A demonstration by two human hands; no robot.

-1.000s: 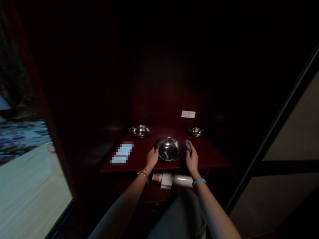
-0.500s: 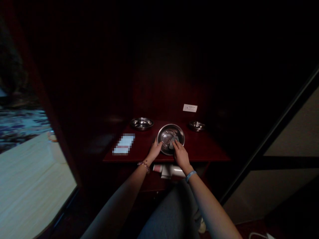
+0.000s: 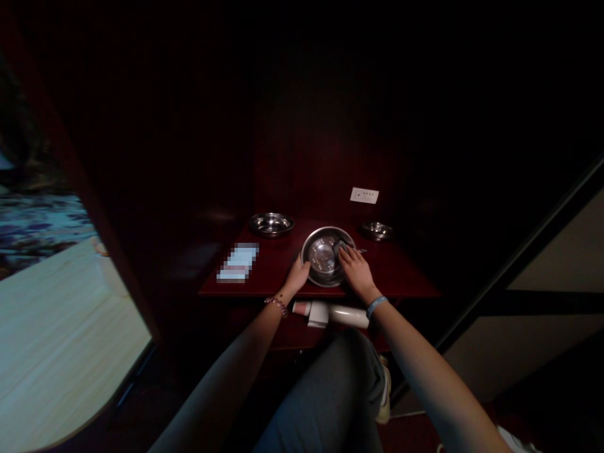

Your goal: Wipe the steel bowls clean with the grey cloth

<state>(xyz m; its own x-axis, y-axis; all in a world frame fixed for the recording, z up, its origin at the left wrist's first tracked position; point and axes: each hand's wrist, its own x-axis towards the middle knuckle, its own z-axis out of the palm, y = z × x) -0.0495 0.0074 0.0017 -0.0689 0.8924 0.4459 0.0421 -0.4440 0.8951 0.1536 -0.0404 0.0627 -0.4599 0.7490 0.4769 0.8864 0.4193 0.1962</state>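
A round metal bowl [image 3: 322, 254] is tilted toward me at the front of the dark red shelf [image 3: 274, 277]. My left hand [image 3: 298, 274] grips its left rim, thumb on the inside. At the right inner wall my right hand [image 3: 357, 269] presses a small grey cloth [image 3: 340, 246] with its fingers. Behind the bowl, a shallow metal dish [image 3: 272, 224] sits at the back left and a smaller metal dish [image 3: 377, 231] at the back right.
A blurred-out pale item [image 3: 238, 262] lies on the shelf's left. Below are a stack of paper cups [image 3: 301, 307], a white box [image 3: 318, 313] and a white cylinder [image 3: 348, 316]. A socket plate [image 3: 365, 195] is on the back wall. A pale table [image 3: 61, 340] stands at left.
My right hand and the cloth have moved from the bowl's lower right to its upper right wall. My left hand still holds the rim. The view has shifted slightly.
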